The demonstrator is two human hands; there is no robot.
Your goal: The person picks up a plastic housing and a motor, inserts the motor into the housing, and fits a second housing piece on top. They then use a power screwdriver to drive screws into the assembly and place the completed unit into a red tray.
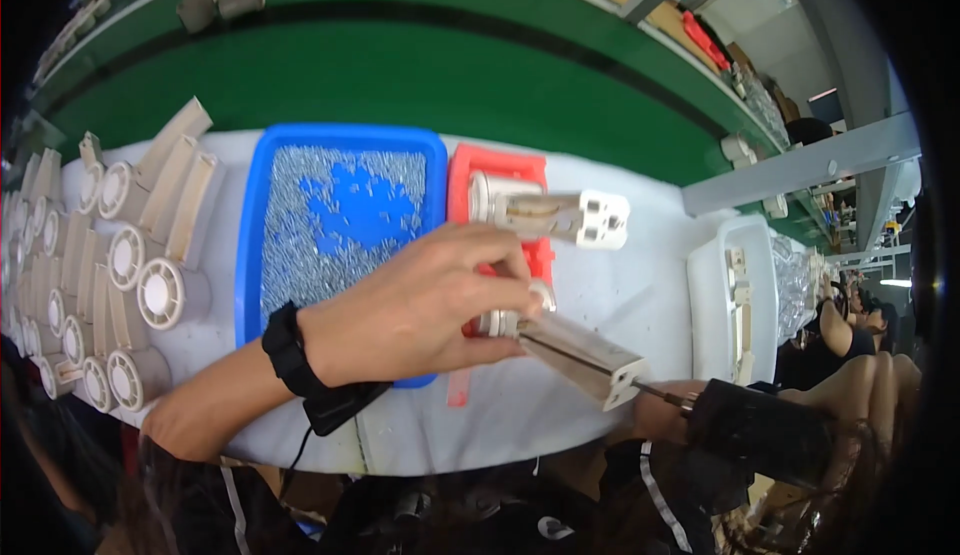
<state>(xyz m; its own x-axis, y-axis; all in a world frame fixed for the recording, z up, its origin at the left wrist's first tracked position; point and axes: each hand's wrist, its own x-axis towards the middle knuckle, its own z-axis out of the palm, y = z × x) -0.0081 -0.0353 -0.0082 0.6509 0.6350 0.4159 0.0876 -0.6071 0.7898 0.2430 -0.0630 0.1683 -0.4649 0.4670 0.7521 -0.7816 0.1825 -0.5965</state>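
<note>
My left hand (425, 295) grips the round end of an off-white plastic housing (580, 355) with a long, narrow body. The housing points down to the right, its round end by a red fixture (460, 205). On the right, my right hand (655, 417), partly hidden, is around a black electric screwdriver (765, 430). The screwdriver's bit meets the far end of that housing. A second housing (490, 200) sits in the fixture's upper part, its hollow side with metal strips showing. A blue tray (253, 205) of small metal screws (290, 215) stands left of the fixture.
Several off-white housings (160, 290) stand in rows at the left. At the right, a white bin (705, 305) holds narrow parts, with clear plastic bags (793, 285) beside it. A green belt (400, 75) runs behind the white-covered table (640, 285); a grey post (800, 170) rises at the right.
</note>
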